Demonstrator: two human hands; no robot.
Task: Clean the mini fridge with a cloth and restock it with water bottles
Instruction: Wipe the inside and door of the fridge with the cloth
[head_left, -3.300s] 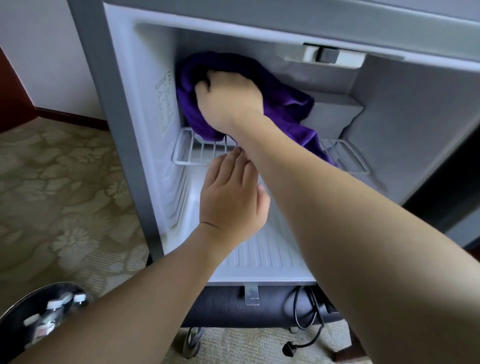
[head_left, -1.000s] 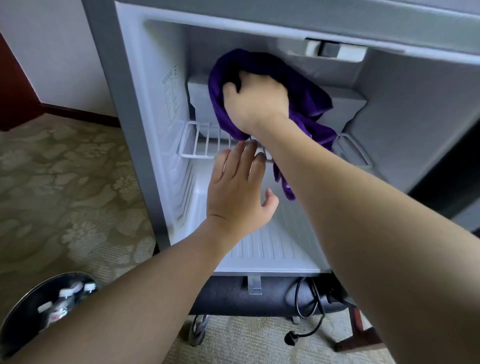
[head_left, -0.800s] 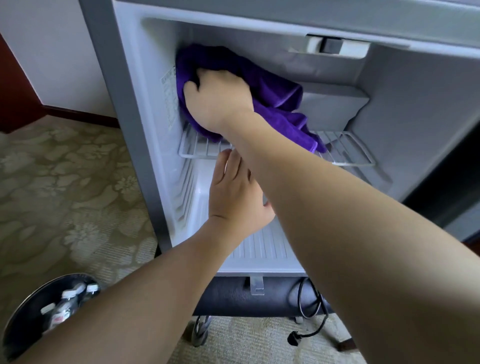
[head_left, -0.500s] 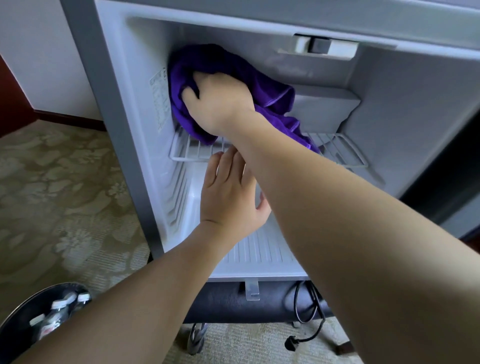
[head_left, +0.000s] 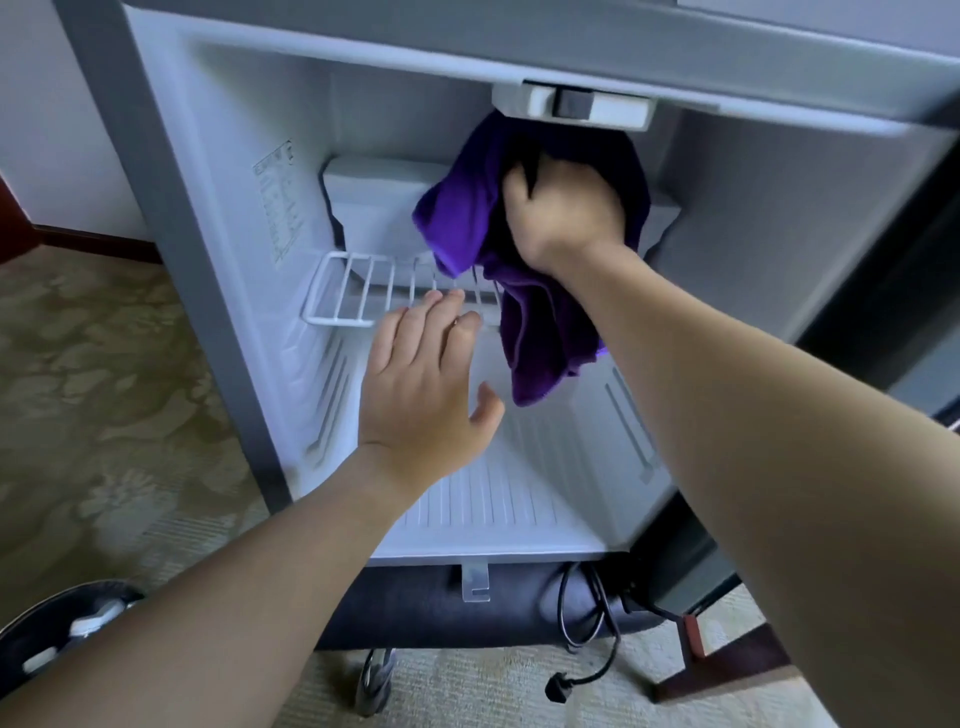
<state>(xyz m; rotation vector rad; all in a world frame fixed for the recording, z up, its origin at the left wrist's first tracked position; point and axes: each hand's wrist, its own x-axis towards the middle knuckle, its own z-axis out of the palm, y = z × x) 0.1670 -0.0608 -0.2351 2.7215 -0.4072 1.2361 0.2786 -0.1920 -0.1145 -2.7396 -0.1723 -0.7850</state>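
Note:
The open mini fridge (head_left: 218, 218) fills the view, white inside, with a wire shelf (head_left: 363, 291) halfway up and a ribbed floor. My right hand (head_left: 563, 213) grips a purple cloth (head_left: 545, 332) against the upper right of the back wall, just under the thermostat housing. One end of the cloth hangs down past the shelf. My left hand (head_left: 423, 384) reaches in with straight fingers, fingertips touching the front rail of the wire shelf. Water bottles (head_left: 88, 621) lie in a dark bucket at the bottom left, partly hidden by my left forearm.
The dark bucket (head_left: 31, 634) stands on patterned carpet left of the fridge. A black power cord with its plug (head_left: 558, 691) lies loose under the fridge, beside a caster wheel (head_left: 374, 686). The back-wall cooling block (head_left: 374, 202) juts out above the shelf.
My right hand has swept the cloth from the upper left of the back wall to the upper right. The left hand stays at the shelf's front rail.

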